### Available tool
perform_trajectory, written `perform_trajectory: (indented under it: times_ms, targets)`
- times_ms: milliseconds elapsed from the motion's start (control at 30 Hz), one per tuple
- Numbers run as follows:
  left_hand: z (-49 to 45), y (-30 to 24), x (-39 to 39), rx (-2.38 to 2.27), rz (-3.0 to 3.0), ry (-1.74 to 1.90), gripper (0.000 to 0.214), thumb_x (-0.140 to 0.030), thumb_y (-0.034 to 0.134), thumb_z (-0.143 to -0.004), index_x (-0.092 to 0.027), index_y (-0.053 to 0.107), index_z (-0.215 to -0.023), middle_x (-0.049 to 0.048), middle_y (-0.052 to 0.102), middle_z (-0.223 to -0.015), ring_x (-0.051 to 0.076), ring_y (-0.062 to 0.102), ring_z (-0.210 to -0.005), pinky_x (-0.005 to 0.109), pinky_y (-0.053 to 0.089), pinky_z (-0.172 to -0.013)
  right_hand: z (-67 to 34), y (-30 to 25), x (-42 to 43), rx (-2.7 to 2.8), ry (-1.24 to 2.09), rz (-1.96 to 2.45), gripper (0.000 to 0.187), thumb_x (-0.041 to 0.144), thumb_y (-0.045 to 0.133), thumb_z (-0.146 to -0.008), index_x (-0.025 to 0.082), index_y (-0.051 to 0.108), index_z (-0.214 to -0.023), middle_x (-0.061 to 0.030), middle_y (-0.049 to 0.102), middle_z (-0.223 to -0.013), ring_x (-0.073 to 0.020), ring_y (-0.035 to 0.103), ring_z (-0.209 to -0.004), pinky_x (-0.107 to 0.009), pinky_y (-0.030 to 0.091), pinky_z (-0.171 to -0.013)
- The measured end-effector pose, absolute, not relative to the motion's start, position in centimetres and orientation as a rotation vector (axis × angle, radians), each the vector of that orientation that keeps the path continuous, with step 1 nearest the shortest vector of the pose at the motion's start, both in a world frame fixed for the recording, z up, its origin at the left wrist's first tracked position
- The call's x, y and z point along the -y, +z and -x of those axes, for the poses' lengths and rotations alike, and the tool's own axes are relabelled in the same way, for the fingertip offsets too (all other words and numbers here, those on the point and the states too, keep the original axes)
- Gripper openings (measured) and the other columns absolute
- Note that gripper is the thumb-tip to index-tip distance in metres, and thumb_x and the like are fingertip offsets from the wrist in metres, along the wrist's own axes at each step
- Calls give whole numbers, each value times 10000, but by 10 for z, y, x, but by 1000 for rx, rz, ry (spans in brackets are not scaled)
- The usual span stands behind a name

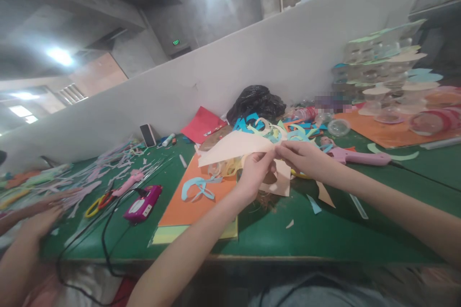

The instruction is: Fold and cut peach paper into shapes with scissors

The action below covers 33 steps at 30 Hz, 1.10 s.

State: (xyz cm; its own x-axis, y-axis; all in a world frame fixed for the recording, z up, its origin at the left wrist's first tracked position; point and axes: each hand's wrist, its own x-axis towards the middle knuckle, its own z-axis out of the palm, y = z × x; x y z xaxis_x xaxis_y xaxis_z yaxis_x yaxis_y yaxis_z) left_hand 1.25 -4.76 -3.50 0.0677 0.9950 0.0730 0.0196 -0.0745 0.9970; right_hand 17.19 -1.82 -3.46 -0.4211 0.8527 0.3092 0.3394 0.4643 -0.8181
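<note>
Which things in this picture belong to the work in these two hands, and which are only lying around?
In the job:
cream paper, between the fingers of the left hand and right hand
perhaps the glue gun on the right, untouched

Apparently just lying about:
phone
black plastic bag
red paper

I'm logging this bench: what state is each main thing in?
Cream paper sheet, raised, pinched by left hand and right hand
Black plastic bag, crumpled
Smartphone, standing upright
Magenta socket block, black plug inserted
Blue strip on orange paper, curled
Pink glue gun at right, lying down
</note>
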Motion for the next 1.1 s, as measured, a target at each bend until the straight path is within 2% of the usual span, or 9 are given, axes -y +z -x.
perform_trajectory:
  times_ms: [133,267,400,600,700,900,1100]
  targets:
    - [-13,-31,47,-1051,-1240,1215,409,-531,713,-757,-147,613,-661,-43,464,-526,74,433,-529,224,325,-563,-169,-34,20,1852,1119,898,455,589,448,-934,225,403,-665,74,351,-501,-90,346,-441,-233,325,-451]
    - [-12,-32,44,-987,-1224,1259,401,-504,727,-765,-143,611,-636,-31,493,-555,73,431,-551,231,343,-591,-167,-28,22,1792,1175,825,469,627,513,-886,228,406,-663,80,341,-474,-81,311,-425,-222,295,-420]
    - [-4,-32,35,-920,-1177,1407,344,-461,750,-768,-136,663,-693,-31,498,-561,77,452,-584,226,370,-635,-171,-24,20,1749,1131,856,469,590,539,-882,226,399,-621,75,336,-459,-76,309,-412,-219,285,-407]
    - [9,-29,18,-949,-1019,1581,273,-372,748,-767,-131,659,-676,-50,447,-516,64,403,-530,219,344,-589,-176,-21,17,1748,1020,884,491,557,527,-900,222,375,-575,63,348,-454,-76,334,-415,-226,330,-429]
    - [13,-31,10,-990,-937,1635,215,-310,718,-784,-123,664,-693,-47,471,-530,61,424,-527,212,348,-583,-176,-21,18,1784,964,910,493,544,520,-907,221,367,-566,55,364,-462,-80,350,-424,-235,344,-450]
    - [19,-36,0,-1009,-760,1683,146,-191,664,-778,-120,603,-666,-35,526,-555,53,437,-502,202,330,-535,-177,-20,20,1843,919,947,490,522,499,-919,217,378,-556,44,395,-470,-86,366,-440,-245,358,-491]
    - [23,-40,-6,-1005,-660,1723,139,-160,686,-750,-132,565,-687,-39,553,-590,41,453,-498,184,319,-516,-183,-17,21,1788,917,925,503,475,505,-933,213,374,-524,38,393,-450,-89,367,-442,-250,340,-495]
